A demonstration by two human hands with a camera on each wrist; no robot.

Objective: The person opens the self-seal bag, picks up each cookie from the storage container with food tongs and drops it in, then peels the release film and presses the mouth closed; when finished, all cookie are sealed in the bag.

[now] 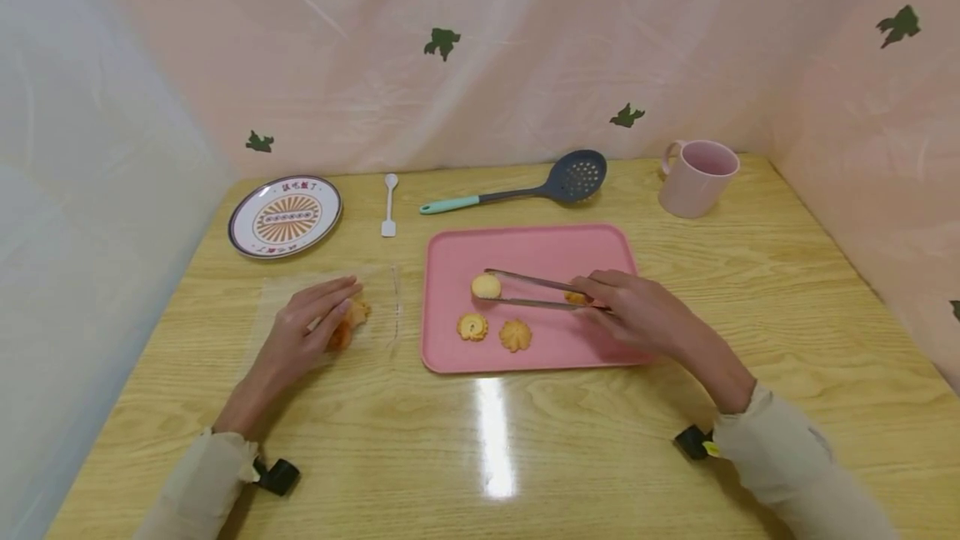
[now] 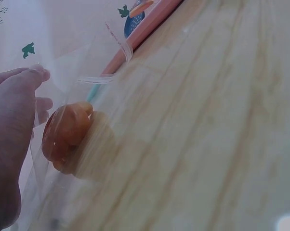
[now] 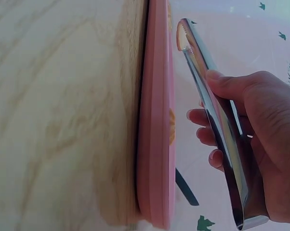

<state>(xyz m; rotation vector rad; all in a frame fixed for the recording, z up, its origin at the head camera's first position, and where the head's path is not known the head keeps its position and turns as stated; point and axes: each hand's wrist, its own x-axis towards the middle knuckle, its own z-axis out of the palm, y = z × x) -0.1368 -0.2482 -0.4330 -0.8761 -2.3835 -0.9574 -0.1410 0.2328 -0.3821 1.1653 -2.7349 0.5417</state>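
Observation:
My right hand (image 1: 637, 307) grips a pair of metal tongs (image 3: 217, 115) over the pink tray (image 1: 540, 248). A round pale cookie (image 1: 486, 287) sits between the tongs' tips, above the tray's left part. Two more cookies lie on the tray: a ring-shaped one (image 1: 472, 327) and a flower-shaped one (image 1: 515, 336). Another cookie (image 1: 574, 297) shows partly behind the tongs. Left of the tray, my left hand (image 1: 300, 327) pinches the film of a clear plastic bag (image 1: 378, 307). Browned cookies (image 2: 68, 132) are inside the bag, partly covered by the hand in the head view.
Behind the bag stands a patterned plate (image 1: 288, 219), with a small white spoon (image 1: 389, 207) to its right. A slotted skimmer (image 1: 517, 192) lies behind the tray. The pink mug (image 1: 697, 180) stands at the back right, near the cloth backdrop (image 1: 517, 65).

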